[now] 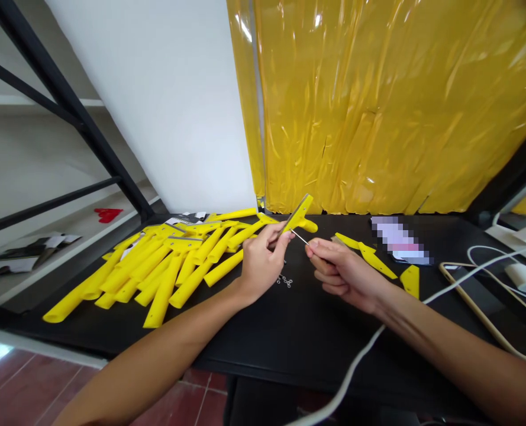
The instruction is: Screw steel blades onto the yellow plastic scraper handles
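Note:
My left hand (260, 263) grips the handle of a yellow plastic scraper (299, 214), whose head stands upward with a metal strip along its edge. My right hand (338, 272) pinches a small screwdriver (299, 236), its thin metal shaft reaching toward the scraper's head, and its handle is hidden in my fingers. Several tiny metal screws (284, 281) lie on the table below my hands. To the left lies a heap of yellow scrapers (165, 272). Loose yellow pieces (377, 261) lie just beyond my right hand.
The black table (316, 349) has a front edge near me. A white cable (378, 328) and a thin tan cable (476, 302) cross its right side. A blurred object (400, 241) lies at the back, before a yellow plastic curtain (369, 106). A black metal shelf frame (63, 100) stands left.

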A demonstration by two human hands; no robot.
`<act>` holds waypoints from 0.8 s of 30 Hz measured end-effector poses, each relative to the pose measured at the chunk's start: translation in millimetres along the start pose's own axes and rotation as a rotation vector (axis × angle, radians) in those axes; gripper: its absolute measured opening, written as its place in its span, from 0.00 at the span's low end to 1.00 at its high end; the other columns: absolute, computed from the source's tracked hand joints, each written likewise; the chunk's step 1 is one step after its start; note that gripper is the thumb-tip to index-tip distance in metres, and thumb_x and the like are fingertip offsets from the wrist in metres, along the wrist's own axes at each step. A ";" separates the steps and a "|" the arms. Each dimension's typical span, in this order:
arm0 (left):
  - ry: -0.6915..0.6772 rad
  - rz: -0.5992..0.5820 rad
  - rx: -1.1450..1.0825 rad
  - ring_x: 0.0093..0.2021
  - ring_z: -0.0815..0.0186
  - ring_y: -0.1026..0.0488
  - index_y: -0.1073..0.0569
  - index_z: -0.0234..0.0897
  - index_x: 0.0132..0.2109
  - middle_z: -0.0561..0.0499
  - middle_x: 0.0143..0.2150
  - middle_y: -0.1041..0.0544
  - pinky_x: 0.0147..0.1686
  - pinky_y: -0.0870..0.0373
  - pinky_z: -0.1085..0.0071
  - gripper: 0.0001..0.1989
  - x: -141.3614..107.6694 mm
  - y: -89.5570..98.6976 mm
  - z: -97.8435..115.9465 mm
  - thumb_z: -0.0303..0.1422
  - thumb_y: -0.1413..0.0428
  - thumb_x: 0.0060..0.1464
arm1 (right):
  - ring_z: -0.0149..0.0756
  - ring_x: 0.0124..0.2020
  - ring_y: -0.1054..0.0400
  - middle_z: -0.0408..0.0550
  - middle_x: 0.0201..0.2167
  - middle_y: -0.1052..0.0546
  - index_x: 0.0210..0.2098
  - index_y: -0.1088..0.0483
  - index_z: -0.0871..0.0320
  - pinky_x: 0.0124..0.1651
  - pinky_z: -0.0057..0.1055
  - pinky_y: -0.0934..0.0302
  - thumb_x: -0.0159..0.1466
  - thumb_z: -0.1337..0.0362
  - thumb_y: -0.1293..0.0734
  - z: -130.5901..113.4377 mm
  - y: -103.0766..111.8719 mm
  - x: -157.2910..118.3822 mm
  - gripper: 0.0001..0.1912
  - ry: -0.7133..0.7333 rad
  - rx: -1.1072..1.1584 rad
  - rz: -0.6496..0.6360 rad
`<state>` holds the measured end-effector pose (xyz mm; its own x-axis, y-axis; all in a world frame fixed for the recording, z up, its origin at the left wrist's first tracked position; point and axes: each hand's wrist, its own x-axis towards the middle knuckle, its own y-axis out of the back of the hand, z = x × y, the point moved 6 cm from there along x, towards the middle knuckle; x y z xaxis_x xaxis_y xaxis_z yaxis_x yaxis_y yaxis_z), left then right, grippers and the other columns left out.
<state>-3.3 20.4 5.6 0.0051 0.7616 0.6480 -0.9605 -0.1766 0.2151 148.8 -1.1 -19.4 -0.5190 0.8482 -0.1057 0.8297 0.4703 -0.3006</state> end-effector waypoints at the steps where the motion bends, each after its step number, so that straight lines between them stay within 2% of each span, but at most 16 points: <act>1: 0.026 -0.012 -0.042 0.41 0.61 0.18 0.25 0.37 0.50 0.46 0.42 0.17 0.46 0.21 0.66 0.11 0.1 -1.4 -1.3 0.36 0.42 0.61 | 0.24 0.17 0.67 0.32 0.18 0.53 0.35 0.38 0.54 0.16 0.23 0.70 0.67 0.54 0.36 -0.1 0.1 0.3 0.10 -0.016 0.042 -0.027; 4: 0.071 -0.011 -0.115 0.42 0.60 0.18 0.24 0.36 0.47 0.46 0.42 0.17 0.46 0.21 0.65 0.11 6.0 -0.5 -1.8 0.36 0.40 0.60 | 0.24 0.17 0.66 0.32 0.19 0.51 0.36 0.36 0.55 0.16 0.23 0.70 0.67 0.53 0.36 -3.6 6.5 2.5 0.12 -0.010 -0.007 -0.045; 7: 0.074 0.096 -0.158 0.42 0.60 0.18 0.24 0.35 0.46 0.45 0.42 0.17 0.47 0.21 0.63 0.12 23.2 15.9 1.2 0.37 0.39 0.58 | 0.24 0.18 0.64 0.33 0.18 0.49 0.35 0.34 0.56 0.17 0.23 0.69 0.66 0.52 0.35 -7.9 15.0 4.8 0.14 0.020 -0.130 -0.021; 11: 0.015 0.292 -0.228 0.43 0.61 0.19 0.27 0.36 0.48 0.46 0.44 0.19 0.48 0.21 0.61 0.17 56.4 60.0 7.5 0.41 0.39 0.56 | 0.25 0.19 0.63 0.33 0.18 0.50 0.35 0.33 0.56 0.18 0.24 0.67 0.67 0.52 0.35 -16.8 22.8 5.2 0.13 0.121 -0.152 0.010; 13: -0.035 0.436 -0.255 0.41 0.63 0.20 0.31 0.40 0.49 0.49 0.43 0.20 0.46 0.21 0.62 0.18 70.3 91.8 10.5 0.42 0.39 0.56 | 0.24 0.19 0.63 0.33 0.18 0.49 0.36 0.33 0.56 0.19 0.25 0.67 0.67 0.52 0.35 -18.9 26.4 5.5 0.13 0.144 -0.155 0.028; 15: -0.032 0.519 -0.263 0.40 0.66 0.21 0.36 0.42 0.50 0.52 0.43 0.22 0.45 0.21 0.62 0.16 82.6 123.6 9.8 0.39 0.40 0.59 | 0.24 0.18 0.63 0.33 0.18 0.49 0.36 0.33 0.56 0.19 0.25 0.67 0.67 0.51 0.36 -18.9 30.6 6.4 0.14 0.146 -0.159 0.052; 19: 0.056 0.518 -0.171 0.28 0.74 0.25 0.41 0.42 0.51 0.59 0.37 0.23 0.45 0.22 0.57 0.10 104.3 183.8 -6.0 0.32 0.49 0.65 | 0.23 0.18 0.63 0.33 0.18 0.48 0.35 0.33 0.56 0.18 0.25 0.66 0.67 0.50 0.36 -16.1 38.7 9.8 0.15 0.137 -0.173 0.098; 21: 0.142 0.497 -0.003 0.23 0.74 0.28 0.40 0.42 0.51 0.63 0.26 0.29 0.45 0.24 0.52 0.08 109.7 210.3 -23.9 0.33 0.51 0.67 | 0.23 0.17 0.62 0.33 0.18 0.47 0.35 0.33 0.56 0.18 0.24 0.65 0.67 0.50 0.36 -13.8 42.3 11.8 0.15 0.122 -0.186 0.122; 23: 0.180 0.319 0.283 0.20 0.71 0.31 0.37 0.39 0.52 0.64 0.19 0.34 0.42 0.24 0.53 0.11 112.6 222.3 -42.9 0.35 0.48 0.66 | 0.23 0.17 0.62 0.33 0.18 0.47 0.35 0.33 0.56 0.18 0.24 0.66 0.65 0.50 0.35 -11.5 46.2 13.9 0.15 0.098 -0.201 0.160; 24: 0.164 0.275 0.334 0.19 0.70 0.32 0.33 0.37 0.49 0.64 0.18 0.34 0.41 0.24 0.54 0.13 110.7 227.0 -51.8 0.35 0.42 0.61 | 0.22 0.17 0.62 0.33 0.18 0.46 0.35 0.33 0.56 0.18 0.23 0.66 0.65 0.50 0.34 -10.5 48.2 14.8 0.15 0.085 -0.208 0.185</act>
<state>-235.2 96.9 88.3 -0.3071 0.7422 0.5957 -0.7775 -0.5566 0.2927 183.4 36.6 -25.5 -0.3433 0.9374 -0.0584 0.9375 0.3382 -0.0823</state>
